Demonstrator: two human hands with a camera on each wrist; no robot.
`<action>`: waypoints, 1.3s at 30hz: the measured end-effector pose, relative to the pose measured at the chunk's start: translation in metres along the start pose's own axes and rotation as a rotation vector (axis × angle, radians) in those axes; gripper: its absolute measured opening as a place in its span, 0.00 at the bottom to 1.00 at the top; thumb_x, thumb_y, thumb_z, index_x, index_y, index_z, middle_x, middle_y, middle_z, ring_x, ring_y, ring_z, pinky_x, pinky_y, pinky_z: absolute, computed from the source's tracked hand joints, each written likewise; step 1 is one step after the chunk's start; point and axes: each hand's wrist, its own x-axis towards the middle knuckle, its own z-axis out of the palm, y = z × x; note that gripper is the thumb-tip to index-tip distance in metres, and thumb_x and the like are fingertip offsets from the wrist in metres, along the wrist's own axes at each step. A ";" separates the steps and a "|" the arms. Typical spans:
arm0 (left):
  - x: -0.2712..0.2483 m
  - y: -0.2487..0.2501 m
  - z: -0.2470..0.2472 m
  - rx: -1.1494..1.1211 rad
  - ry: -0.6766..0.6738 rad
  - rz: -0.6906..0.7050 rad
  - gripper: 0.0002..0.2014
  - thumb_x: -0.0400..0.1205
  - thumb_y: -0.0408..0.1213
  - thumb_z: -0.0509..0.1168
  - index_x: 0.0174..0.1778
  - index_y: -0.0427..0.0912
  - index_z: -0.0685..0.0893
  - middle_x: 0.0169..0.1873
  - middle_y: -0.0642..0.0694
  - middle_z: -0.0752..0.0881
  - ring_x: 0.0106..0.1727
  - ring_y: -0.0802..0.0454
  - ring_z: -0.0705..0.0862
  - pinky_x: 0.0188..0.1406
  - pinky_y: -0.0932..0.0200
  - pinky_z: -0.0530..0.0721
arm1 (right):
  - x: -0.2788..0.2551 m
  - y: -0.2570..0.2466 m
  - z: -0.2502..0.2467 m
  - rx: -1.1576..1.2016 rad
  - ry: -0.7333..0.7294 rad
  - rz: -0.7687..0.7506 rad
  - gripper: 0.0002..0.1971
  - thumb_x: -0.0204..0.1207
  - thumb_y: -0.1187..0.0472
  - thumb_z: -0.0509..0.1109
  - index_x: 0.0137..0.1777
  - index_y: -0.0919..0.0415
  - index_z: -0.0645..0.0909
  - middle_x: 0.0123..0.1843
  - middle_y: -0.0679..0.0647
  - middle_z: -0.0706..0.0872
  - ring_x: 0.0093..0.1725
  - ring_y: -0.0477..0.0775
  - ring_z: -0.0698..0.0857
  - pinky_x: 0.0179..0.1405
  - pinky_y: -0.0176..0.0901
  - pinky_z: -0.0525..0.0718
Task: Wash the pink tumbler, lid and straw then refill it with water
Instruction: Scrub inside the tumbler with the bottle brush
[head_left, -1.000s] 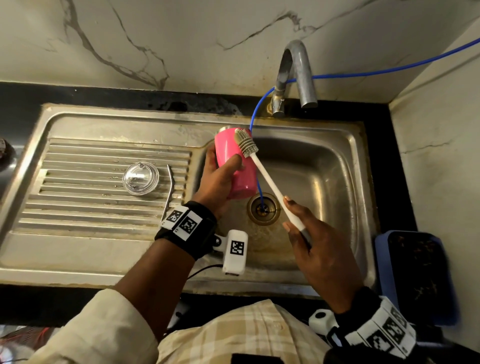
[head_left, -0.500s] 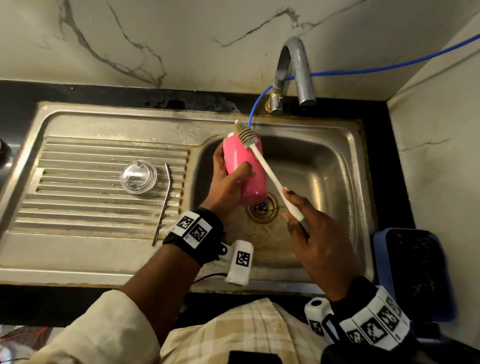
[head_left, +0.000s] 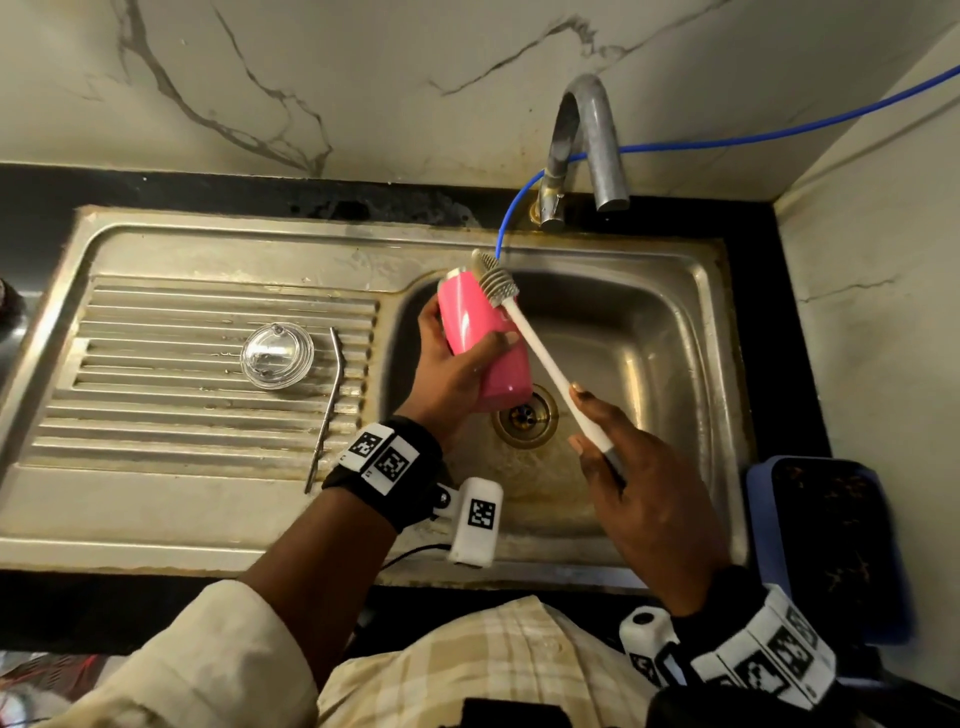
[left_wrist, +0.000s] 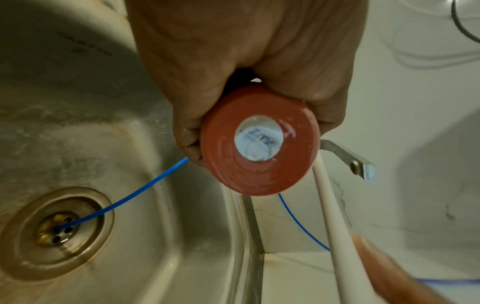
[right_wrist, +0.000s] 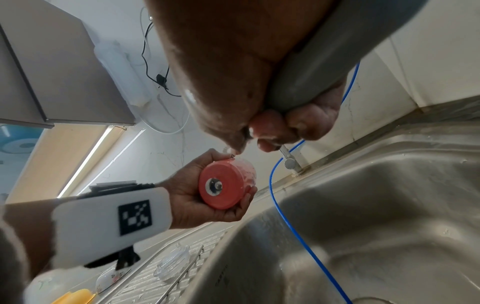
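In the head view, you are gripping the pink tumbler (head_left: 480, 340) with your left hand (head_left: 451, 366), fingers and thumb wrapped round its side, holding it tilted above the sink basin (head_left: 649, 353) at the centre of the frame, its mouth pointing toward the upper left. Your right hand (head_left: 631, 488) is clasping the handle of the bottle brush (head_left: 540, 353), whose bristled head is lying against the outside of the tumbler near the rim. The clear lid (head_left: 277, 355) and the metal straw (head_left: 328, 402) are lying side by side on the ribbed drainboard (head_left: 156, 415) at the left; whether they are washed you cannot tell. The tap (head_left: 587, 140) at the upper centre is showing no stream. In the left wrist view, your left hand (left_wrist: 246, 61) is curling round the tumbler, whose round base (left_wrist: 259, 142) is facing the camera at the centre, with the white brush handle (left_wrist: 330, 216) running down the right side and the drain (left_wrist: 55, 228) at the lower left. In the right wrist view, your right hand (right_wrist: 246, 61) is clenching the grey end of the handle at the top, while the tumbler base (right_wrist: 222, 187) is showing at the centre left. By my judgement you are still scrubbing the tumbler; rinsing, possibly the lid and straw, reassembly and refilling are remaining.
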 end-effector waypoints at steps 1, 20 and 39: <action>0.003 0.002 -0.003 -0.022 0.015 0.000 0.44 0.69 0.40 0.81 0.78 0.57 0.65 0.72 0.43 0.80 0.67 0.39 0.87 0.49 0.47 0.93 | -0.004 0.000 0.000 0.001 -0.011 -0.001 0.28 0.88 0.47 0.66 0.87 0.33 0.68 0.54 0.46 0.92 0.44 0.47 0.90 0.40 0.48 0.90; 0.000 0.003 0.006 0.033 0.020 -0.111 0.41 0.75 0.39 0.81 0.79 0.47 0.64 0.67 0.41 0.81 0.58 0.43 0.89 0.41 0.52 0.92 | 0.000 -0.003 -0.002 0.017 0.078 0.005 0.25 0.88 0.50 0.69 0.85 0.40 0.75 0.44 0.43 0.89 0.35 0.37 0.83 0.38 0.30 0.79; 0.007 0.024 -0.001 -0.004 0.125 -0.047 0.39 0.72 0.47 0.72 0.78 0.44 0.66 0.64 0.40 0.83 0.53 0.42 0.91 0.35 0.50 0.91 | -0.009 -0.006 -0.002 0.092 0.023 -0.035 0.26 0.87 0.48 0.68 0.85 0.41 0.74 0.57 0.40 0.92 0.44 0.34 0.88 0.44 0.34 0.86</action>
